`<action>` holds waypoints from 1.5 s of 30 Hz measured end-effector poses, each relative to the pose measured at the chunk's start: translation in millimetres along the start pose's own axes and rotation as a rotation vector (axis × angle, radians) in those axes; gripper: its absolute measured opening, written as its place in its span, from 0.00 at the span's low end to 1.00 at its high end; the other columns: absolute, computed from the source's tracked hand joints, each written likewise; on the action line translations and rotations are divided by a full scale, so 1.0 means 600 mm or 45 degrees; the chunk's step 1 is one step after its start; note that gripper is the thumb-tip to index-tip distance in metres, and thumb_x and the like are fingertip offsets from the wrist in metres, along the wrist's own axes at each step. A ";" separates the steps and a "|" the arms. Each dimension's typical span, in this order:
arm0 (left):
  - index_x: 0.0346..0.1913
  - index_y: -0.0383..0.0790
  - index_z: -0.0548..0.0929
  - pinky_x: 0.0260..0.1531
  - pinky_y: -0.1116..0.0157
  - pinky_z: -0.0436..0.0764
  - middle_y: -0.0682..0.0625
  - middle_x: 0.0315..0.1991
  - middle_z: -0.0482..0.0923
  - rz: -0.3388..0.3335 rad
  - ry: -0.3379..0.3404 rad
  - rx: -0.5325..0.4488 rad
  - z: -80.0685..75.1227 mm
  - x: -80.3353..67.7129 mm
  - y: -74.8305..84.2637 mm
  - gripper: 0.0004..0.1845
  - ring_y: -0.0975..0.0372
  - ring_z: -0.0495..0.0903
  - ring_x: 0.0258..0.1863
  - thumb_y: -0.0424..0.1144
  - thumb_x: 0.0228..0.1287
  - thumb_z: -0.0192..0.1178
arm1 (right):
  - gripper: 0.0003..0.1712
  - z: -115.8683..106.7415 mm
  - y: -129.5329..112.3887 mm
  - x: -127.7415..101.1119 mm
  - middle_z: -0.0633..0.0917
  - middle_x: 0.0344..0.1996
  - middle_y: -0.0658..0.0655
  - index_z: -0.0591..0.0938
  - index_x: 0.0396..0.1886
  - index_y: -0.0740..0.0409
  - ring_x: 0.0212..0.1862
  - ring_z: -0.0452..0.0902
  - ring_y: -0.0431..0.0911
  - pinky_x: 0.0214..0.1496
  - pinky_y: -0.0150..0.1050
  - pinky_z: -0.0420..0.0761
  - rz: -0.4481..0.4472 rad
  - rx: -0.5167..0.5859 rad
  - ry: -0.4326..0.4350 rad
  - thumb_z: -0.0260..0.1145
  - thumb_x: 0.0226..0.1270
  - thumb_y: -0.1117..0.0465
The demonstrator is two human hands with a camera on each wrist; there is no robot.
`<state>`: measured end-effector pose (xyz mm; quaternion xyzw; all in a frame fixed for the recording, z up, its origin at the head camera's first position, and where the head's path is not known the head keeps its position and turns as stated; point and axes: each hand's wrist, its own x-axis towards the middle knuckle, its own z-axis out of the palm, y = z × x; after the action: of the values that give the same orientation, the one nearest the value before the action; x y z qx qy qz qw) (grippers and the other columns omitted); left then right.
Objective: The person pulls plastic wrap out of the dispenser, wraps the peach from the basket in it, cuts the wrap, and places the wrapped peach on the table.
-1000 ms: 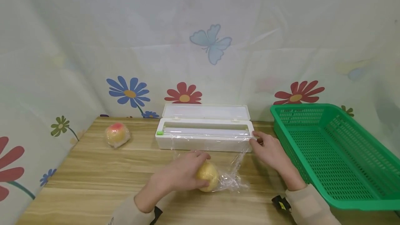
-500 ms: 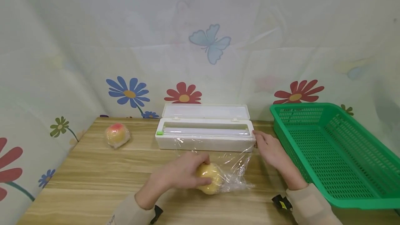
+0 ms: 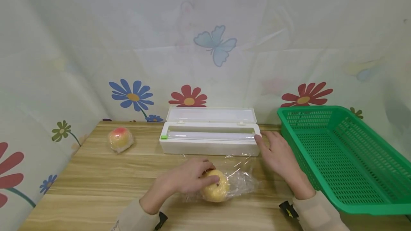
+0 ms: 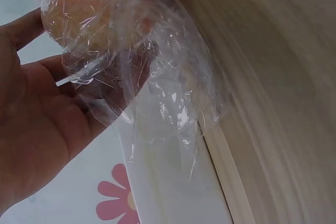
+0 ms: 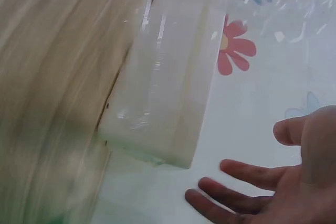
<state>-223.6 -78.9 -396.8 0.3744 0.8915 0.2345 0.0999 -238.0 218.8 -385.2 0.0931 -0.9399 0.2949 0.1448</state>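
Note:
A round yellow fruit (image 3: 214, 192), its kind unclear, sits on the table partly wrapped in clear cling film (image 3: 242, 183). My left hand (image 3: 187, 175) grips it from the left, thumb across its top. Seen in the left wrist view, the crinkled film (image 4: 173, 93) hangs loose around the fruit (image 4: 94, 9). Behind it stands a white cling film dispenser (image 3: 210, 148) with its lid (image 3: 211, 114) raised and the film roll (image 3: 212, 135) showing inside. My right hand (image 3: 279, 156) is beside the dispenser's right end; the right wrist view shows its fingers spread, holding nothing.
A film-wrapped, red-topped yellow peach-like fruit (image 3: 120, 139) lies at the back left of the wooden table (image 3: 128, 174). To the right, a green plastic basket (image 3: 316, 184) stands close to my right forearm. A flowered curtain (image 3: 144, 45) hangs behind the table.
The film stretched from the dispenser to the fruit has come away and dropped towards the fruit. The fruit has turned and shifted slightly towards me. My right hand's fingers have spread.

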 end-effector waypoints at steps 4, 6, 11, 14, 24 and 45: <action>0.52 0.37 0.86 0.49 0.63 0.80 0.54 0.44 0.82 0.024 0.005 -0.010 -0.001 0.002 -0.004 0.23 0.65 0.79 0.45 0.55 0.77 0.56 | 0.21 0.006 -0.016 -0.005 0.82 0.54 0.69 0.83 0.54 0.69 0.58 0.76 0.64 0.60 0.62 0.74 -0.150 0.069 0.167 0.63 0.78 0.54; 0.52 0.37 0.86 0.49 0.64 0.80 0.54 0.43 0.82 0.020 0.003 -0.042 -0.001 0.002 -0.006 0.23 0.65 0.80 0.44 0.55 0.77 0.56 | 0.13 0.010 -0.026 -0.008 0.85 0.49 0.66 0.85 0.47 0.67 0.54 0.79 0.61 0.55 0.60 0.77 -0.272 0.089 0.240 0.68 0.72 0.61; 0.49 0.43 0.80 0.40 0.66 0.80 0.56 0.36 0.81 -0.031 0.016 -0.192 -0.001 0.004 -0.013 0.19 0.68 0.78 0.36 0.57 0.75 0.59 | 0.08 0.014 -0.052 -0.017 0.87 0.38 0.56 0.86 0.39 0.62 0.44 0.84 0.52 0.43 0.50 0.84 -0.575 0.072 0.298 0.75 0.60 0.71; 0.43 0.46 0.76 0.30 0.68 0.77 0.58 0.30 0.77 -0.015 0.032 -0.234 0.000 0.004 -0.017 0.16 0.68 0.74 0.29 0.55 0.75 0.60 | 0.11 0.011 -0.069 -0.025 0.87 0.36 0.52 0.86 0.38 0.59 0.41 0.84 0.47 0.40 0.45 0.84 -0.720 0.098 0.237 0.77 0.57 0.72; 0.44 0.44 0.84 0.36 0.69 0.81 0.61 0.34 0.81 0.047 0.066 -0.326 0.001 0.008 -0.025 0.12 0.68 0.80 0.35 0.49 0.78 0.57 | 0.17 0.011 -0.108 -0.065 0.85 0.47 0.51 0.84 0.48 0.61 0.48 0.83 0.44 0.49 0.38 0.83 -0.978 -0.014 -0.355 0.78 0.61 0.64; 0.59 0.40 0.74 0.49 0.65 0.79 0.55 0.45 0.79 -0.051 -0.020 -0.236 -0.003 0.001 -0.027 0.30 0.66 0.79 0.44 0.58 0.67 0.67 | 0.43 0.047 -0.089 -0.069 0.80 0.59 0.57 0.72 0.70 0.63 0.58 0.79 0.50 0.59 0.49 0.80 -0.694 -0.142 -0.581 0.80 0.60 0.52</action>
<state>-235.1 -89.0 -403.2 0.3473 0.8726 0.3110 0.1456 -191.4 162.8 -392.5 0.3956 -0.9033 0.1654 0.0093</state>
